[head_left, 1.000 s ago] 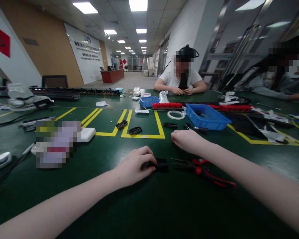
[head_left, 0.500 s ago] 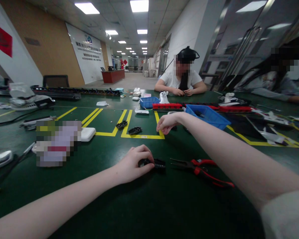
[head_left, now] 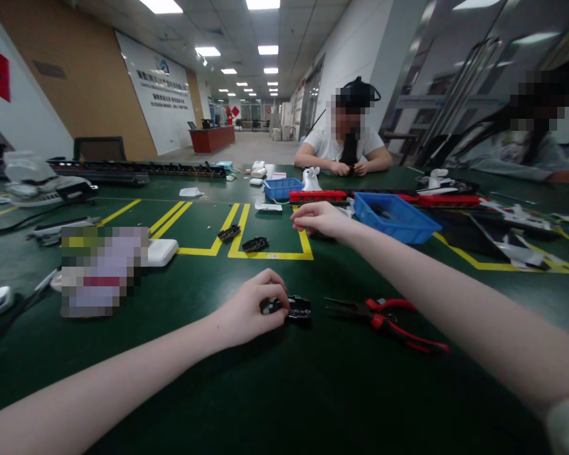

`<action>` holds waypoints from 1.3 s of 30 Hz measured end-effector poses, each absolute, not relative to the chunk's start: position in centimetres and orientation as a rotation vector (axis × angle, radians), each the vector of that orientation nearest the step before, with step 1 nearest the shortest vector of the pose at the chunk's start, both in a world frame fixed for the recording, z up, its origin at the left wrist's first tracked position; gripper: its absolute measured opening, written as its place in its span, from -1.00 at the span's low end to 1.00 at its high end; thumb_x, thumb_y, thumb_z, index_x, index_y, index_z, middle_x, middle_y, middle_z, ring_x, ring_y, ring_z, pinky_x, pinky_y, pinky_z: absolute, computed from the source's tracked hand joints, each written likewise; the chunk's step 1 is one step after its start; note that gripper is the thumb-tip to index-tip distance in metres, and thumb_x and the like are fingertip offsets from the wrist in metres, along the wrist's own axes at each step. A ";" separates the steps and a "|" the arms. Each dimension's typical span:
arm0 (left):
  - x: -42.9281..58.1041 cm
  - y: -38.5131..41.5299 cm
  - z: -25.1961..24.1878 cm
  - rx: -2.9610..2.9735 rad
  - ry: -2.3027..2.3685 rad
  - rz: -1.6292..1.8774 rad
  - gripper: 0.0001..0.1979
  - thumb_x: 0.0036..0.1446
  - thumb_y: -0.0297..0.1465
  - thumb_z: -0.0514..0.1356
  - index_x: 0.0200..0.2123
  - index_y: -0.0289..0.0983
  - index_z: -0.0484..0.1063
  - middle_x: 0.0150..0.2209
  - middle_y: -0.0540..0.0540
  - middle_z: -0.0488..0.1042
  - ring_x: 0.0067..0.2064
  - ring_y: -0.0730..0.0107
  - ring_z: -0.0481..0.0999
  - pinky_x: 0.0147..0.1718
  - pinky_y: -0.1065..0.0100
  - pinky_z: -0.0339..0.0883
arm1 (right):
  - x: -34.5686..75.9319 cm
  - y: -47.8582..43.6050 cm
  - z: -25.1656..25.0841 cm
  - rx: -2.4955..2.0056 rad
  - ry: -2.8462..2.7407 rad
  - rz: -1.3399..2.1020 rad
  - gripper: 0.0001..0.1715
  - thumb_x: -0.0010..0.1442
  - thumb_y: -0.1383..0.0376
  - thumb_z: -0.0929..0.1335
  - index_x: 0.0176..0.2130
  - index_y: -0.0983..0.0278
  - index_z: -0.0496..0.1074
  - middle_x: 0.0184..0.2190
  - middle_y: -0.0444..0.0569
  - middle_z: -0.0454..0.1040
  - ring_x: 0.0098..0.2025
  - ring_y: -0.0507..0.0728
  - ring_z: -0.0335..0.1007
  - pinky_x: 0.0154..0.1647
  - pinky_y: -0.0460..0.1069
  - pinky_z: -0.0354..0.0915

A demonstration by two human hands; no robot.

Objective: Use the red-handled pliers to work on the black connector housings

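My left hand (head_left: pixel 258 306) is closed around one end of a small black plastic part (head_left: pixel 299 308) on the green table, its thumb and fingers gripping it from the left. Part of it is hidden under the fingers. My right hand (head_left: pixel 321 220) is stretched out farther ahead, above the yellow-taped area, fingers extended to the left and nothing visible in them. Below it, another dark piece (head_left: pixel 323 236) is partly covered by the hand. Two similar black plastic parts, a left one (head_left: pixel 229 233) and a right one (head_left: pixel 255 244), lie near the tape.
Red-handled long-nose pliers (head_left: pixel 384 319) lie right of the held part. A blue bin (head_left: pixel 393 221) with dark pieces stands beyond my right forearm; a smaller blue bin (head_left: pixel 283 189) is farther back. A white case (head_left: pixel 162 253) lies left. Across the table sits a person (head_left: pixel 346 148).
My right hand has risen slightly and its fingers have straightened from a downward bend. My left hand stays on the black part. The view has shifted a little.
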State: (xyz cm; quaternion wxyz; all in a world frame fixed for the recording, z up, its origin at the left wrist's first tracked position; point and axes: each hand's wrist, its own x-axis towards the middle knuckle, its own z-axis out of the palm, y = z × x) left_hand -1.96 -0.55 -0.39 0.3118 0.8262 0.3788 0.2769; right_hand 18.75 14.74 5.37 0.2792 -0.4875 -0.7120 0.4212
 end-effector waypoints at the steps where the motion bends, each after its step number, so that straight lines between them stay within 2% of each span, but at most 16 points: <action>1: -2.0 -0.5 -0.4 2.186 1.009 0.721 -0.98 0.14 -0.44 0.23 -0.33 -0.25 0.47 -0.07 -0.07 0.36 -0.04 0.27 0.43 0.00 0.20 0.35 | 18.7 12.8 5.0 -1.260 -1.914 1.130 -0.93 0.12 0.36 0.43 -0.30 0.29 0.49 -0.39 -0.06 0.57 -0.29 0.05 0.50 -0.21 -0.06 0.40; 4: -2.0 -0.5 -0.4 2.248 1.006 0.681 -0.98 0.17 -0.43 0.22 -0.31 -0.24 0.45 -0.06 -0.06 0.36 -0.06 0.29 0.43 -0.04 0.21 0.36 | 19.1 6.5 4.1 -0.962 -2.003 1.066 -0.89 0.12 0.29 0.43 -0.28 0.27 0.52 -0.34 -0.08 0.59 -0.23 0.10 0.52 -0.13 0.01 0.40; 10: -1.7 -0.7 -0.3 2.460 1.019 0.628 -0.96 0.23 -0.47 0.17 -0.24 -0.25 0.39 -0.08 -0.07 0.38 -0.11 0.29 0.45 -0.12 0.20 0.35 | 19.6 -0.3 2.1 -0.935 -2.142 1.010 -0.92 0.21 0.29 0.39 -0.28 0.21 0.54 -0.31 -0.15 0.58 -0.26 0.05 0.50 -0.20 -0.03 0.35; 16: -1.7 -0.7 -0.7 2.569 1.039 0.601 -0.95 0.25 -0.45 0.14 -0.20 -0.25 0.37 -0.06 -0.10 0.38 -0.10 0.26 0.45 -0.15 0.19 0.35 | 19.2 -0.5 0.7 -0.993 -2.171 0.839 -0.96 0.17 0.33 0.41 -0.32 0.19 0.51 -0.32 -0.14 0.55 -0.23 0.09 0.46 -0.12 0.04 0.29; 20: -1.7 -0.5 -0.9 2.520 1.020 0.681 -0.97 0.24 -0.47 0.15 -0.24 -0.25 0.37 -0.09 -0.09 0.38 -0.11 0.29 0.45 -0.13 0.23 0.37 | 19.1 -0.8 0.3 -0.926 -2.268 0.660 -0.91 0.14 0.39 0.42 -0.37 0.20 0.47 -0.33 -0.14 0.53 -0.18 0.10 0.41 -0.02 0.09 0.21; 23: -1.8 -0.6 -0.7 2.487 0.993 0.712 -0.97 0.24 -0.47 0.16 -0.24 -0.25 0.37 -0.09 -0.08 0.38 -0.11 0.32 0.45 -0.13 0.26 0.38 | 19.0 -0.8 0.2 -0.939 -2.277 0.594 -0.91 0.13 0.40 0.42 -0.37 0.20 0.47 -0.32 -0.11 0.52 -0.15 0.12 0.39 -0.04 0.09 0.20; 30: -2.1 -0.8 -0.3 2.549 0.991 0.585 -0.88 0.18 -0.37 0.24 -0.19 -0.22 0.41 -0.06 -0.07 0.42 -0.06 0.23 0.45 -0.07 0.14 0.36 | 19.2 -0.6 0.1 -1.075 -2.172 0.631 -0.94 0.15 0.31 0.42 -0.39 0.20 0.50 -0.36 -0.10 0.47 -0.23 0.12 0.37 -0.13 0.09 0.21; 39: -2.2 -0.5 -0.4 2.443 0.966 0.629 -0.89 0.19 -0.38 0.25 -0.20 -0.22 0.43 -0.07 -0.07 0.45 -0.04 0.25 0.47 -0.06 0.17 0.37 | 19.3 -0.3 0.0 -1.058 -2.201 0.723 -0.94 0.15 0.28 0.40 -0.37 0.19 0.50 -0.34 -0.09 0.50 -0.22 0.14 0.39 -0.12 0.10 0.25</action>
